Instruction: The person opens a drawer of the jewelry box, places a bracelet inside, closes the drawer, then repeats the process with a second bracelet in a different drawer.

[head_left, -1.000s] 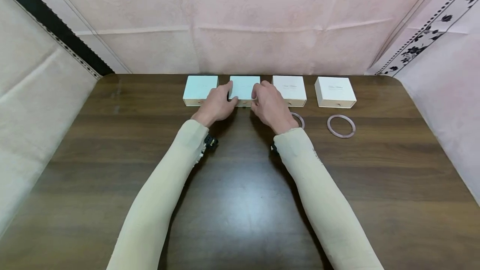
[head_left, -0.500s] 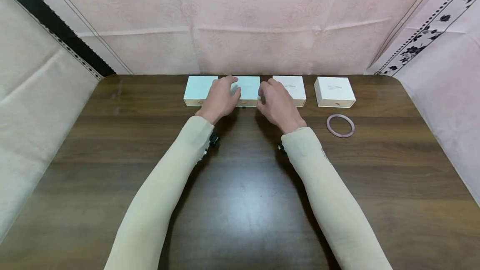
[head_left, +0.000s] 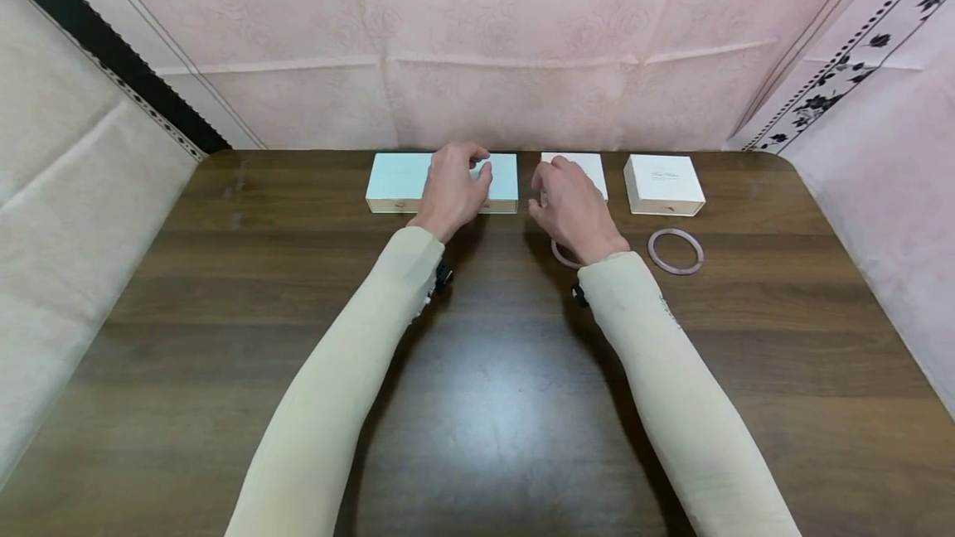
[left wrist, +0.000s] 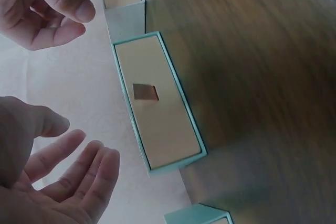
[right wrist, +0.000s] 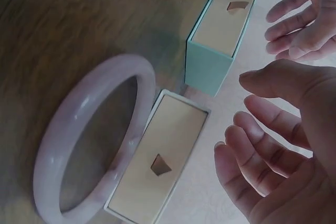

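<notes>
Above the front of the second teal jewelry box (head_left: 501, 181) hovers my left hand (head_left: 455, 189), fingers loosely bent and holding nothing. That box's drawer front with a small tan pull tab (left wrist: 145, 92) faces out, flush with the sleeve, in the left wrist view. My right hand (head_left: 574, 205) hangs over the first white box (head_left: 589, 168), its fingers relaxed and apart from the box. In the right wrist view, a pale lilac bangle (right wrist: 84, 103) lies in front of this white box's drawer front (right wrist: 157, 161). My right hand partly covers that bangle in the head view.
Left of these, another teal box (head_left: 395, 181) stands close beside the second one. At the right end is a second white box (head_left: 664, 181) with another lilac bangle (head_left: 675, 251) in front of it. A pink cloth (head_left: 477, 48) hangs behind the brown table (head_left: 477, 355).
Both hands have come away from the second teal box's sides and shifted right. The left part of the bangle by the first white box has come into sight. The boxes look unmoved.
</notes>
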{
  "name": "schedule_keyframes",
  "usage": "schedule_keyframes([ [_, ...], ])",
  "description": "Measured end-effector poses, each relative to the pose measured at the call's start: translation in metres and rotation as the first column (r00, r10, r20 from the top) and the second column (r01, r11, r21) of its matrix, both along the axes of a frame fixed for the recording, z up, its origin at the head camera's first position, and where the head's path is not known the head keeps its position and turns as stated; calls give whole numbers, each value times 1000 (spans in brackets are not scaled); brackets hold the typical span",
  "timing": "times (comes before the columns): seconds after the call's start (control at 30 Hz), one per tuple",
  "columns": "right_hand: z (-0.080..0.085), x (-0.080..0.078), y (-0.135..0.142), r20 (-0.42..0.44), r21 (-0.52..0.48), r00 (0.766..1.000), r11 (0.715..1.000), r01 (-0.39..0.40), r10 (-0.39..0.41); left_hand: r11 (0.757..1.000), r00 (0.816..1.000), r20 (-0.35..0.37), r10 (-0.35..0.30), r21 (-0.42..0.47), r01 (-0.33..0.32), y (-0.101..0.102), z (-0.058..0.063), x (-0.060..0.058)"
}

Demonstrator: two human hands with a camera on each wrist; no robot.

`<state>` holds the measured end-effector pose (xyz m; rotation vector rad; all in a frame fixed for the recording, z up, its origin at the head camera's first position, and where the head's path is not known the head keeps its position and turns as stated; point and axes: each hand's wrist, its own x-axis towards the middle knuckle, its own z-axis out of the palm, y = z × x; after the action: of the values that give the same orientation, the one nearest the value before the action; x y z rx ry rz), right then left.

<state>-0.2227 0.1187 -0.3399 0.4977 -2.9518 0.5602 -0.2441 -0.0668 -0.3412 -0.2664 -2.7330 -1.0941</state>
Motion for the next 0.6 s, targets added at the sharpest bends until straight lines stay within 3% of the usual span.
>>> schedule_keyframes([
  [0.23,-1,1,9,24,-6,1000,1000,17,-17,999,997,63,-37,40,34,12,-3,-2],
  [0.6,-4,-1,28,68,-23,998,1000,5,-4,997,997,31,-76,2,76,24,-14,-4],
])
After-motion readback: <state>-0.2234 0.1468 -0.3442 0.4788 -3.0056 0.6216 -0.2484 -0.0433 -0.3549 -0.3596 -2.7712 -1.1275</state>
